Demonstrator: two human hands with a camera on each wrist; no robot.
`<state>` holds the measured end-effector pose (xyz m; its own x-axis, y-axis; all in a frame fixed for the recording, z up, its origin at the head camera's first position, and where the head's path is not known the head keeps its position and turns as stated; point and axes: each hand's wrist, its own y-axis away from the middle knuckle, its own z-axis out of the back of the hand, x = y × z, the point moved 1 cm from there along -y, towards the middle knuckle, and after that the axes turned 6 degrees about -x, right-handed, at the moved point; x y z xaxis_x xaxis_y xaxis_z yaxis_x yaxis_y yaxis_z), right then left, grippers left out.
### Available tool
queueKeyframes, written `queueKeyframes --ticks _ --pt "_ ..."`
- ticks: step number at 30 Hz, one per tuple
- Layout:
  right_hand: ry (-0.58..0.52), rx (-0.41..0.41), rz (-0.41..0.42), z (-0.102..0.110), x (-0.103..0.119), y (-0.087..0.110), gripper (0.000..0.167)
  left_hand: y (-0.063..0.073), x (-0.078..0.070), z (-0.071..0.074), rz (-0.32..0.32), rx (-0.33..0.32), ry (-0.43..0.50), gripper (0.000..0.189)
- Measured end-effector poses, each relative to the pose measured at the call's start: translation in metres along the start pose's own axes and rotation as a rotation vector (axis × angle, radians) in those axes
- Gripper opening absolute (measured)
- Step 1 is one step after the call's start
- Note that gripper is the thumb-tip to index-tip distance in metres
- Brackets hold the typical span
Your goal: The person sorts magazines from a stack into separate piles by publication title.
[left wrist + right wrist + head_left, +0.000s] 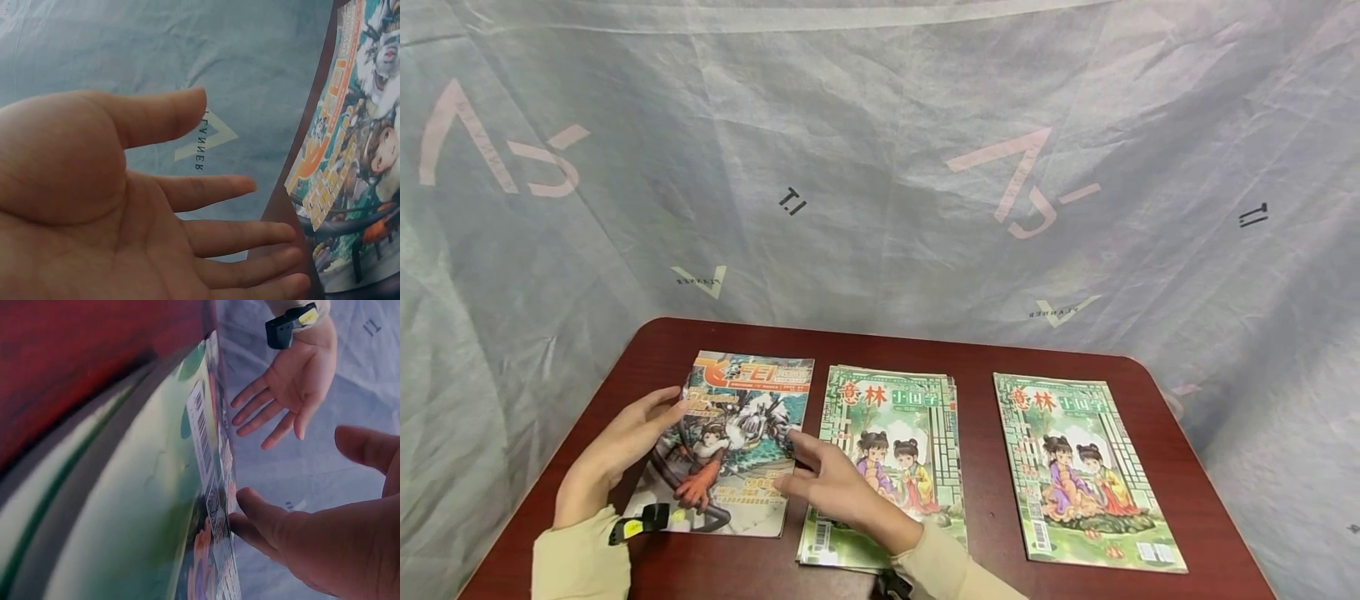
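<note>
On the left of the table lies a magazine (737,450) with an orange title and a robot-like figure on its cover. My left hand (625,442) is at its left edge, fingers and thumb extended; the left wrist view shows the palm (75,250) with nothing in it. Along the magazine's right edge is my right hand (842,487), fingers loosely bent, its fingertips overlapping the cover. In the right wrist view, thumb and fingers of this hand (331,537) stand apart. Beneath my right forearm lies a stack of green magazines (917,433), partly hidden.
Another green magazine (1086,467) with the same two-figure cover lies on the right. All rest on a dark red table (985,533) with rounded far corners. Grey printed cloth (880,167) hangs behind and around it. A black strap (643,523) crosses my left wrist.
</note>
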<state>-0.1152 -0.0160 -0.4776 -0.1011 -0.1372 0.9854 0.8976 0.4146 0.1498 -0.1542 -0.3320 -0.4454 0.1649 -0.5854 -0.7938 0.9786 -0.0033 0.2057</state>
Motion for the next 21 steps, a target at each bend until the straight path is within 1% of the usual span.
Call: queueKeyframes --ticks 5,8,11,15,18,21 --pt "-0.02 -0.023 0.038 0.006 0.003 0.007 0.076 -0.001 -0.004 -0.003 -0.001 0.007 0.013 0.078" --pt "-0.019 -0.046 0.063 0.011 0.003 0.011 0.076 -0.001 -0.008 -0.007 -0.017 0.001 0.013 0.075" --pt "-0.039 -0.085 0.092 0.018 0.003 0.015 0.075 0.0 -0.016 -0.012 -0.038 -0.003 -0.003 0.073" --pt "-0.074 -0.138 0.122 0.027 0.001 0.022 0.072 0.002 -0.03 -0.021 -0.054 0.013 -0.012 0.074" --pt "-0.076 -0.178 0.151 0.035 -0.001 0.028 0.07 0.005 -0.039 -0.029 -0.093 0.028 0.002 0.074" --pt "-0.065 -0.218 0.189 0.043 -0.003 0.034 0.069 0.007 -0.047 -0.039 -0.15 0.04 0.022 0.07"
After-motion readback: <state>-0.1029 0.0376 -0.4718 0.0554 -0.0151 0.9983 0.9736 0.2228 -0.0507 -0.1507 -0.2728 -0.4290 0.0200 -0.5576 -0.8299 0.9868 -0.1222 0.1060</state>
